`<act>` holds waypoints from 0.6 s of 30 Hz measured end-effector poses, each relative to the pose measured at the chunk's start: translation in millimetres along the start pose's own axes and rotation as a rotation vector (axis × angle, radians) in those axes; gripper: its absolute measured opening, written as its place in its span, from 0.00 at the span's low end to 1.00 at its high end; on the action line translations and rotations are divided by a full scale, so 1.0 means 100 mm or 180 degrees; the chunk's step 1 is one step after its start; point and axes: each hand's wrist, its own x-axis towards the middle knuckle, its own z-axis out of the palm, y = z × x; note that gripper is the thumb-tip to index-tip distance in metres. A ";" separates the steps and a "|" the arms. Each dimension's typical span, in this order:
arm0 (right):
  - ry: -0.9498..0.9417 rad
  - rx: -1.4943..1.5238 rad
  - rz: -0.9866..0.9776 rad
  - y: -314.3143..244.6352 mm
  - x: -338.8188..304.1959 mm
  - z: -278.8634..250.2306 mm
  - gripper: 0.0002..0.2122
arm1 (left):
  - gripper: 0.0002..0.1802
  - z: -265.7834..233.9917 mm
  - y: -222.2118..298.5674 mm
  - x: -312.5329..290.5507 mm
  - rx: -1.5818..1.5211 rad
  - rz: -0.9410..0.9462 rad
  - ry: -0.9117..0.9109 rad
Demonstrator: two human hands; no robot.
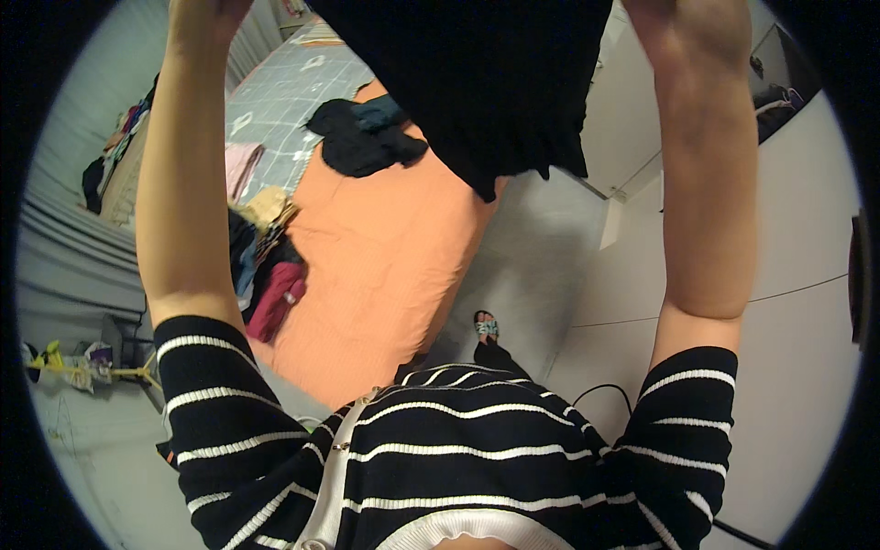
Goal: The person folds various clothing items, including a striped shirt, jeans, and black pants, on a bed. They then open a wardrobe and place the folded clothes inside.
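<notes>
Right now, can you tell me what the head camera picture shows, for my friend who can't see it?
A person in a black top with white stripes holds up a black garment with both arms raised; the hands are cut off at the picture's top edge. Below lies a bed with an orange sheet, a heap of dark clothes and a pile of mixed clothes on it.

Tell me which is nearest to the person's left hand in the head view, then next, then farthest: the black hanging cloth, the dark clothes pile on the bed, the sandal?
1. Black hanging cloth, held up top, beside the left hand.
2. Dark clothes pile, on the orange bed below.
3. Sandal, down on the floor.
</notes>
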 end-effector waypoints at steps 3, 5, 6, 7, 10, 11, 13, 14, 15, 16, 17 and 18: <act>-0.0017 -0.0760 0.0411 0.37 -0.72 0.49 0.07 | 0.19 -0.21 0.91 -1.10 -0.0423 -0.0925 -0.0004; -0.0349 -0.1203 0.0825 0.59 -1.36 0.68 0.08 | 0.22 -0.16 0.88 -1.89 0.0213 -0.0871 0.0458; -0.0471 -0.0902 0.1128 0.68 -1.64 0.87 0.09 | 0.20 -0.20 0.93 -2.28 0.0091 -0.1222 0.0653; -0.0814 -0.1006 0.1597 0.85 -1.91 0.98 0.12 | 0.21 -0.23 1.10 -2.67 0.0038 -0.1576 0.0887; -0.1820 -0.1197 0.1108 1.61 -2.82 1.30 0.11 | 0.16 -0.26 1.18 -3.96 0.0968 -0.2193 0.1130; -0.2118 -0.1233 0.1094 1.86 -3.09 1.39 0.10 | 0.14 -0.30 1.22 -4.40 0.1050 -0.2614 0.1266; -0.2400 -0.1062 0.1359 2.27 -3.52 1.50 0.09 | 0.10 -0.19 1.24 -5.07 0.0837 -0.3479 0.2074; -0.2511 -0.0887 0.1532 2.47 -3.72 1.51 0.08 | 0.09 -0.15 1.24 -5.31 0.0895 -0.3498 0.2006; -0.2402 -0.0643 0.1731 2.61 -3.83 1.56 0.07 | 0.09 -0.11 1.26 -5.46 0.0971 -0.3513 0.1951; -0.2292 -0.0389 0.1941 2.68 -3.92 1.64 0.07 | 0.08 -0.03 1.31 -5.52 0.0826 -0.3659 0.2012; -0.2175 -0.0145 0.2155 2.74 -4.01 1.69 0.07 | 0.10 0.04 1.32 -5.55 0.0859 -0.3733 0.2000; -0.2158 0.0077 0.2423 2.79 -4.09 1.72 0.07 | 0.10 0.08 1.32 -5.62 0.0955 -0.3900 0.1723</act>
